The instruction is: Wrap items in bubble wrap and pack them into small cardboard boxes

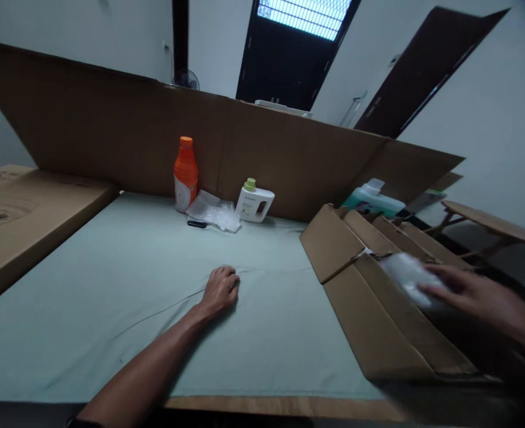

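My left hand (221, 288) rests on the pale green cloth (146, 255), its fingers curled together and nothing visible in them. At the right, my right hand (471, 294) grips a whitish, translucent bundle (414, 278) that looks like plastic wrap; motion blurs both, and any contents cannot be made out. The bundle is over an open cardboard box (373, 315) with several compartments. Much of the box's interior is dark or hidden by my right hand.
An orange bottle (185, 175), clear bubble wrap (215, 212), a small black object (197, 224) and a white jug with a green cap (254, 202) stand or lie at the back. A teal bottle (373, 199) is behind the box. Cardboard panels (146, 137) wall the far side; a flat carton (35, 214) lies left.
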### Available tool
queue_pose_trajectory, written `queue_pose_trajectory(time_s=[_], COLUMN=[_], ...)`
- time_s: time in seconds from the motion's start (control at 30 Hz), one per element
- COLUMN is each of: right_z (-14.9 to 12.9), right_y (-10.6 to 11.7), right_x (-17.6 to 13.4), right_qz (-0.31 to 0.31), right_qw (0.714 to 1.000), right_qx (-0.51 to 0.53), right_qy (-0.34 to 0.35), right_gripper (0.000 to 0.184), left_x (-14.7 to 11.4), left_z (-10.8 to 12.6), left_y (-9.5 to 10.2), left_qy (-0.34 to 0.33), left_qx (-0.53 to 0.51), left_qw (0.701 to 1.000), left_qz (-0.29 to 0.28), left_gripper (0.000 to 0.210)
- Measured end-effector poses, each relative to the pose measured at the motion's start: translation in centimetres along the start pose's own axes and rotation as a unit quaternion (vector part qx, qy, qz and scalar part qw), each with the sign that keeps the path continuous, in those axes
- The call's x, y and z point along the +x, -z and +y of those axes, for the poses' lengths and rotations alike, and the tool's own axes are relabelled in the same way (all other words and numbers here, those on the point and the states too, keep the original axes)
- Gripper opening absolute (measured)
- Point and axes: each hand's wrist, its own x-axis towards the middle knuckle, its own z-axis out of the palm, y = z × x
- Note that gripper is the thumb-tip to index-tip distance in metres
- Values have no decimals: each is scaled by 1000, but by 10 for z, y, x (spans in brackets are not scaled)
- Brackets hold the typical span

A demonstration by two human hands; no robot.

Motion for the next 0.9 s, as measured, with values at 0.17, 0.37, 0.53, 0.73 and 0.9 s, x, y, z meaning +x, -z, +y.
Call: queue_pose_trajectory(time_s=[0.17,0.37,0.53,0.73,0.9], right_z=[-63,-160,-172,-125,-38], right_y=[7,-111,-141,-50,-39], right_x=[-43,-89,-73,35,127], right_qz=[62,-225,-315,-96,-96], right_qw=[987,927,898,973,993], right_qx=[143,214,93,34,-50], right_qy=[46,210,294,208,50], right_gripper=[53,43,47,29,23], left_x=[-3,-17,-15,-2,2], left_z=[11,42,41,22,24], left_y=[-4,-13,-8,6,9], left_qy=[41,145,216,266,276], left_qx=[-129,-495,-480,-433,-443], left_qw=[991,843,843,861,853], left_qz=[-10,-153,-110,-19,-11], left_gripper=[30,79,56,50,58])
